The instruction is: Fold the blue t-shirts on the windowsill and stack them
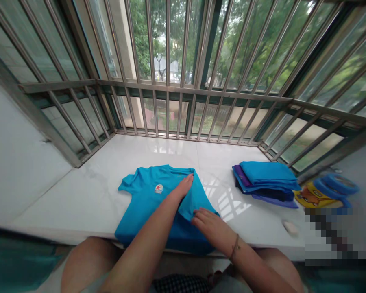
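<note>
A bright blue T-shirt lies front side up on the white ledge, its collar pointing away from me and its lower part hanging over the near edge. A small round white-and-red badge marks the chest. My left hand reaches across the shirt and is closed on the fabric beside the collar. Lower down, my right hand grips the sleeve side, which is folded inward over the body of the shirt. A thin bracelet circles my right wrist. My left forearm hides part of the shirt's middle.
Right of the shirt sits a stack of folded blue and purple clothes. Beside it stand a yellow-and-blue container and a small whitish object. Metal window bars border the white ledge. A blurred patch covers the lower right.
</note>
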`<state>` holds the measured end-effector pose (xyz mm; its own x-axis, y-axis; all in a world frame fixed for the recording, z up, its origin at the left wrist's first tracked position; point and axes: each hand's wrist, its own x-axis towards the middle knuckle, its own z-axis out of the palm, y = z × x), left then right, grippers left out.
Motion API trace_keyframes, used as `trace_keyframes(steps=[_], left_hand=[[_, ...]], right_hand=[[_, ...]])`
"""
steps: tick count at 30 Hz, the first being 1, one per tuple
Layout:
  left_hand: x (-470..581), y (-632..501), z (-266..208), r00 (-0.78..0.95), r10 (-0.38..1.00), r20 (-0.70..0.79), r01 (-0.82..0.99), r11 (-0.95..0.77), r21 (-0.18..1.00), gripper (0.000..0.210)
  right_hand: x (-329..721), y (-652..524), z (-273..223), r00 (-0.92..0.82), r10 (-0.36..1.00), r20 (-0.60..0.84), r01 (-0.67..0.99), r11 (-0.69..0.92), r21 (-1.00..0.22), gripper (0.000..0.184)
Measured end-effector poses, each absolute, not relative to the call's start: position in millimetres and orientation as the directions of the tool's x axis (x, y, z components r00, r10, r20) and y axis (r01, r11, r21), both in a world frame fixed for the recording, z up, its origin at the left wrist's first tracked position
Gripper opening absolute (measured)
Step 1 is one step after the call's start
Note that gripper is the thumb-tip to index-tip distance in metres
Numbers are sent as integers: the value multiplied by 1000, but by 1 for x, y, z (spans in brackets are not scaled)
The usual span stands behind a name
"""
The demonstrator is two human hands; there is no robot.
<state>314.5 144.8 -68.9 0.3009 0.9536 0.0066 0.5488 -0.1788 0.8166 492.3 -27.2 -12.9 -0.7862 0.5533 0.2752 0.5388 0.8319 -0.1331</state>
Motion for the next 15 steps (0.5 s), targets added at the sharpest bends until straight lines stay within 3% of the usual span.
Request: trace_keyframes(steps=[4, 8, 11, 13, 15], left_hand=[[304, 145, -67, 207, 978, -12, 442, -83, 893, 59], [307, 132, -65, 194, 981, -17, 404, -65, 913, 64], [310, 125, -59, 198, 980, -12, 431, -76, 899, 63], [309, 121, -52, 191, 982, -14, 461, -77, 884, 60], [306, 115, -43, 186, 983, -7, 525, -94, 846, 64]], right_hand=[[494, -57, -22, -755, 638, 149, 599, 764, -237, 21], [520, -59, -22, -476, 854, 213, 801, 520, -297, 7], [535, -48, -30, -271, 922, 275, 879, 354, -320, 22], [541, -40, -39, -236, 940, 248, 889, 312, -334, 35], [544, -35, -47, -217, 955, 203, 899, 276, -339, 33]])
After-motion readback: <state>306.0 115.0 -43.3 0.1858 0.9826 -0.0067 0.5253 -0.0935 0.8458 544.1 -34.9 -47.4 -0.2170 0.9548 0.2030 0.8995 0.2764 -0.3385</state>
